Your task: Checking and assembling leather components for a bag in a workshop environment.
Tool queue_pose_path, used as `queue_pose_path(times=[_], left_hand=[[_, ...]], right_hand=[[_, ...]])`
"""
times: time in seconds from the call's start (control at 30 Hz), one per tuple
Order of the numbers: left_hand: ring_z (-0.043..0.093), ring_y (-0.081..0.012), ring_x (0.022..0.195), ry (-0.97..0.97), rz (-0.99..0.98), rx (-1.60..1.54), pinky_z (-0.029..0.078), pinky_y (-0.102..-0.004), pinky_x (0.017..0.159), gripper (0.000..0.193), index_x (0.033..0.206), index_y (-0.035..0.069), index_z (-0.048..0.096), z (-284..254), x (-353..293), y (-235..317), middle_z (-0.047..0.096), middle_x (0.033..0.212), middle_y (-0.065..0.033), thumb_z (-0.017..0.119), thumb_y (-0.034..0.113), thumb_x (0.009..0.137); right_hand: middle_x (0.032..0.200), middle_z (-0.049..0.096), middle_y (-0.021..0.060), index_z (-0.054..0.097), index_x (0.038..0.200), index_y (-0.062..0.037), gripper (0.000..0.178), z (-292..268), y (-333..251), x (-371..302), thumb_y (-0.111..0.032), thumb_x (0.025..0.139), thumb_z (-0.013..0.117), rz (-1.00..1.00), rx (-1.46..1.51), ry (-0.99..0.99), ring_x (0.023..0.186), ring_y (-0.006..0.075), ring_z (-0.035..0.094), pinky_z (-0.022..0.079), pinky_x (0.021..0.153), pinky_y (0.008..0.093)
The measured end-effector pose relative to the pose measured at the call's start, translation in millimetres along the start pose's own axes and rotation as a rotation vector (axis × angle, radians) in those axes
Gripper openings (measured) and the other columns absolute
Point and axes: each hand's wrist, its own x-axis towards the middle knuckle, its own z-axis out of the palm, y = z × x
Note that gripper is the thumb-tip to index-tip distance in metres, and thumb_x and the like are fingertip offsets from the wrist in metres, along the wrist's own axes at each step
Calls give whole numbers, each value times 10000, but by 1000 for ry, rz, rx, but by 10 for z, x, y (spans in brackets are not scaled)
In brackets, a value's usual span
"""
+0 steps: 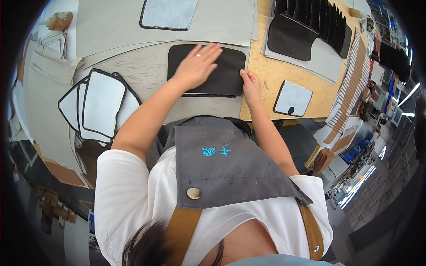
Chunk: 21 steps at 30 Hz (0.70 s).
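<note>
A black rounded-corner panel (227, 80), like leather or coated sheet, lies flat on the table in front of me. A thin pale strip shows along its lower edge. My left hand (195, 67) rests spread across its upper middle, palm down, with a ring on one finger. At the panel's right edge my right hand (251, 87) has thumb and fingers closed on the rim. What lies beneath the panel is hidden.
White black-edged panels (103, 104) fan out at left. Another such panel (169, 13) lies at the far side, and a small one (293, 98) at right. Overlapping black panels (293, 37) sit at far right. A squeeze bottle (60, 21) stands far left.
</note>
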Motion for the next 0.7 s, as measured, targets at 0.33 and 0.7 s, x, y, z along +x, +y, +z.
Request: queue_pose_path(times=[0.33,0.7], left_hand=[[369,-224,1281,132,-262,137,223,-441,1070,411,1297,85,441,-443,-713,-472,429,1363,-65,483,173,897],[531,-265,1075,507,193,-117,361,-394,961,315,1135,67,543,-1362,399,531,591,1116,-85,582,103,824]], right_hand=[[651,496,-83,566,738,-63,208,1,-66,0,-191,901,559,18,-93,-38,579,16,402,332,535,187],[582,548,120,579,795,-31,128,83,-1632,-631,-148,842,605,-797,-763,-87,482,247,530,402,463,320]])
